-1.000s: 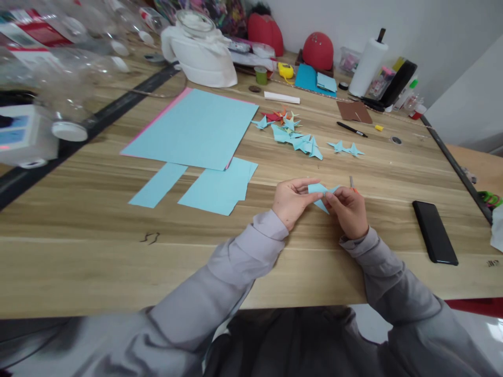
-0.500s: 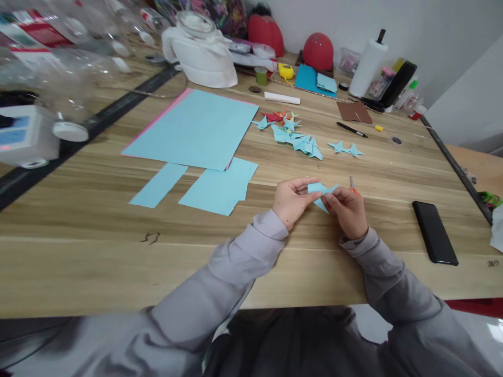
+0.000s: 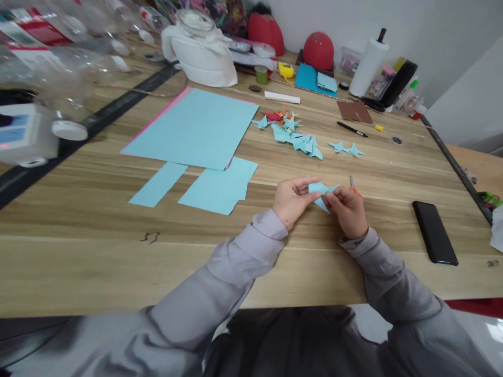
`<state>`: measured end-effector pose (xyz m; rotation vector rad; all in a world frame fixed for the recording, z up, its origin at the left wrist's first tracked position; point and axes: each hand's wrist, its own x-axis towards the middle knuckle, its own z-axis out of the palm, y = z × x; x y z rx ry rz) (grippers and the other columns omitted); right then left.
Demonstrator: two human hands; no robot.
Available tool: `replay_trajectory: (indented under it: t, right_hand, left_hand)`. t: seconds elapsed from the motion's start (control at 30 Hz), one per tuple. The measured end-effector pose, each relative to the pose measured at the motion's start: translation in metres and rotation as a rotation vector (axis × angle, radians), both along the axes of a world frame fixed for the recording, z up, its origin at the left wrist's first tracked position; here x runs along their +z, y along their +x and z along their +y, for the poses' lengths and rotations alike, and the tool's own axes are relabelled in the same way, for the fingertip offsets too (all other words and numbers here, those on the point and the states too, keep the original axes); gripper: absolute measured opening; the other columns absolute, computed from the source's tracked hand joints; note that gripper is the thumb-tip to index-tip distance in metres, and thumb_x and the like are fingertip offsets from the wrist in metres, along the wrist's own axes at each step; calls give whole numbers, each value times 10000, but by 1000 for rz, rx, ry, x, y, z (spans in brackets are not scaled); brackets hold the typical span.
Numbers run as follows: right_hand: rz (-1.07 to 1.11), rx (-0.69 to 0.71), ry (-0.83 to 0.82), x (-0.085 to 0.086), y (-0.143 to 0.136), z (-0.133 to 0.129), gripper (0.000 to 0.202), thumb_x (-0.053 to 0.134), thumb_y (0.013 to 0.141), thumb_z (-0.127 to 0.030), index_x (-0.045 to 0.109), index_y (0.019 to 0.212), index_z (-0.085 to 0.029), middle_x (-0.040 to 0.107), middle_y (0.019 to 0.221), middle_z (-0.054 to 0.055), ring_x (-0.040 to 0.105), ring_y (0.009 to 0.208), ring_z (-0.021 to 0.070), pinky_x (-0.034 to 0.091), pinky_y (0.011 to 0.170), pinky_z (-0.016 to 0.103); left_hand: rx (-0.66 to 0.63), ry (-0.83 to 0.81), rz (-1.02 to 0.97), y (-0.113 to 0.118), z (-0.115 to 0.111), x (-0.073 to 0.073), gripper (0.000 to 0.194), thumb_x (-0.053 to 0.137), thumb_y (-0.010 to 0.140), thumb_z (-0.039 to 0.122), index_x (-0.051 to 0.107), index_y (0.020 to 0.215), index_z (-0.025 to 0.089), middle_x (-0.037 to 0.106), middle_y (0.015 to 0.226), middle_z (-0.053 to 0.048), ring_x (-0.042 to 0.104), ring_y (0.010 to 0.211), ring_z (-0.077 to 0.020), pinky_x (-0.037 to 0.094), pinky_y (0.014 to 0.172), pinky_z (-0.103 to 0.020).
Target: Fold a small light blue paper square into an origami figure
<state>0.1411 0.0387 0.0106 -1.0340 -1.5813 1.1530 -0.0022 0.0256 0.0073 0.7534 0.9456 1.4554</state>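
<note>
Between both hands is a small light-blue folded paper (image 3: 319, 188) with pointed ends. My left hand (image 3: 293, 199) pinches its left side between thumb and fingers. My right hand (image 3: 349, 210) pinches it on the right, fingertips close to the left thumb. Orange-handled scissors (image 3: 357, 190) lie just behind my right hand, partly hidden by it. Beyond the hands, two joined light-blue origami cranes (image 3: 346, 148) rest on the wooden table (image 3: 220, 262). Left of them is a cluster of folded light-blue cranes (image 3: 301, 140), with red and orange folded paper among it.
Large blue sheets (image 3: 192, 128) over pink ones and cut blue pieces (image 3: 220, 188) lie to the left. A black phone (image 3: 435, 232) is at the right. A pen (image 3: 352, 129), brown paper (image 3: 354, 112) and yellow tape measure (image 3: 286, 70) lie farther back. Plastic bottles (image 3: 70, 131) crowd the far left.
Almost nothing differs. Both hands keep their pinch on the folded paper, which has shifted very slightly to the right.
</note>
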Motion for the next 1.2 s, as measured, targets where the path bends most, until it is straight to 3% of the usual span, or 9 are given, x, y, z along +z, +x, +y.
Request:
replay_trajectory:
  t: [0.2, 0.5, 0.83, 1.2]
  right_hand:
    - [-25, -25, 17, -2, 0, 1, 415, 642, 756, -565, 523, 606, -196, 542, 550, -18, 463, 516, 102, 408, 514, 260]
    - [4, 1, 2, -1, -3, -1, 398, 645, 766, -541, 524, 611, -195, 529, 534, -26, 446, 491, 94, 404, 503, 259]
    - [91, 12, -111, -3, -4, -2, 412, 710, 693, -559, 549, 606, -191, 568, 548, -20, 449, 481, 86, 421, 504, 256]
    - [122, 6, -149, -6, -5, -1, 443, 719, 666, -590, 521, 603, -198, 526, 527, -38, 409, 454, 76, 389, 477, 251]
  left_hand:
    - [-26, -24, -65, 0, 0, 0, 347, 767, 533, 132, 751, 879, 143, 743, 767, -53, 684, 755, -178, 523, 833, -361]
    - [41, -53, -29, 4, 1, -2, 412, 858, 443, 168, 746, 838, 133, 742, 749, -53, 680, 714, -170, 535, 803, -350]
    - [-4, -124, -188, 4, 1, -1, 434, 875, 388, 145, 729, 797, 134, 740, 737, -44, 671, 693, -154, 517, 802, -344]
    - [-10, -145, -205, 5, 0, 2, 420, 877, 394, 150, 727, 786, 132, 730, 703, -34, 657, 658, -140, 517, 760, -325]
